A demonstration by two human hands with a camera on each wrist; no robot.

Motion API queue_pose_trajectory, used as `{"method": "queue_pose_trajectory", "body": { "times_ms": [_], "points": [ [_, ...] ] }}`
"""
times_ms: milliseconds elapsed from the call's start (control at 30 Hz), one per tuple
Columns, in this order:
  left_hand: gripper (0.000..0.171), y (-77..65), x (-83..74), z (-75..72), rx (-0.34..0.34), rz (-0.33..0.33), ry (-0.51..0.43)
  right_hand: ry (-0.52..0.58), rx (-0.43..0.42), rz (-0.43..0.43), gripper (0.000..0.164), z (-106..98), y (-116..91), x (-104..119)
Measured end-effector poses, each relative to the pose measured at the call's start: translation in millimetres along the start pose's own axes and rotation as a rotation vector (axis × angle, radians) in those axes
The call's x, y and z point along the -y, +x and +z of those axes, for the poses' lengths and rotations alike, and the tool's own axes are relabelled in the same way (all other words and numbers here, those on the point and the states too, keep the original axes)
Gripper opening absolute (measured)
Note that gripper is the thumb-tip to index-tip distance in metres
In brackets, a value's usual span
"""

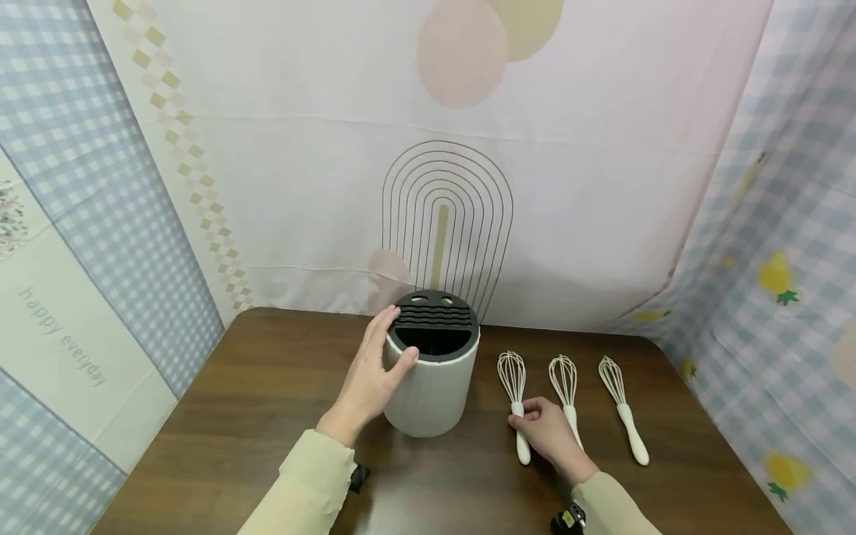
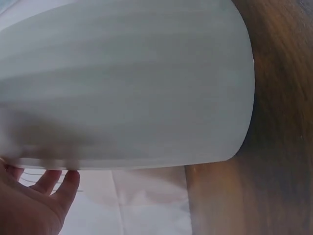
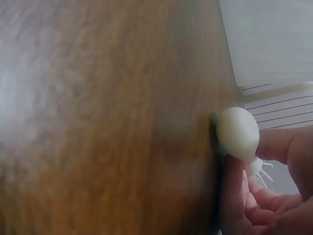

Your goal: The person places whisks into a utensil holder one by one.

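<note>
A white, round utensil holder [image 1: 431, 401] with a black slotted lid [image 1: 435, 318] stands upright on the table. My left hand [image 1: 368, 379] grips it at the top from the left, thumb at the front rim and fingers farther back. In the left wrist view, the fingertips [image 2: 68, 183] lie along the holder's side [image 2: 146, 98]. Right of the holder, my right hand [image 1: 550, 431] pinches the handle of the leftmost white whisk [image 1: 513, 379] between thumb and fingers. The rounded handle end [image 3: 238, 131] shows large in the right wrist view.
A second whisk [image 1: 564, 379] lies just right of the held one, its handle partly hidden behind my right hand. Farther right lies a third whisk [image 1: 625, 416]. Behind the brown wooden table [image 1: 267, 416] hangs a patterned white cloth [image 1: 301, 186], with blue checked cloth on both sides.
</note>
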State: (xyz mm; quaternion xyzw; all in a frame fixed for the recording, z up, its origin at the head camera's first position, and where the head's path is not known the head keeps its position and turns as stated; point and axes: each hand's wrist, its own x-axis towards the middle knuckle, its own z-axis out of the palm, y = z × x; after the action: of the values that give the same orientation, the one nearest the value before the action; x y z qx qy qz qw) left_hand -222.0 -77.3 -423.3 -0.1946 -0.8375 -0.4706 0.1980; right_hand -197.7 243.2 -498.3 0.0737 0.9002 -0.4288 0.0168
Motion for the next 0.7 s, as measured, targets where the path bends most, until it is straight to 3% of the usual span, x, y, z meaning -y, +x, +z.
{"method": "queue_pose_trajectory", "body": {
  "times_ms": [267,700],
  "points": [
    [0.067,-0.1,1.9,6.8,-0.035,-0.009,-0.02,0.014,0.003,0.003,0.038,-1.7,-0.1,-0.9],
    [0.064,-1.8,3.7,5.9,-0.04,-0.013,0.083,0.052,0.0,0.012,0.031,0.6,1.7,0.6]
  ]
}}
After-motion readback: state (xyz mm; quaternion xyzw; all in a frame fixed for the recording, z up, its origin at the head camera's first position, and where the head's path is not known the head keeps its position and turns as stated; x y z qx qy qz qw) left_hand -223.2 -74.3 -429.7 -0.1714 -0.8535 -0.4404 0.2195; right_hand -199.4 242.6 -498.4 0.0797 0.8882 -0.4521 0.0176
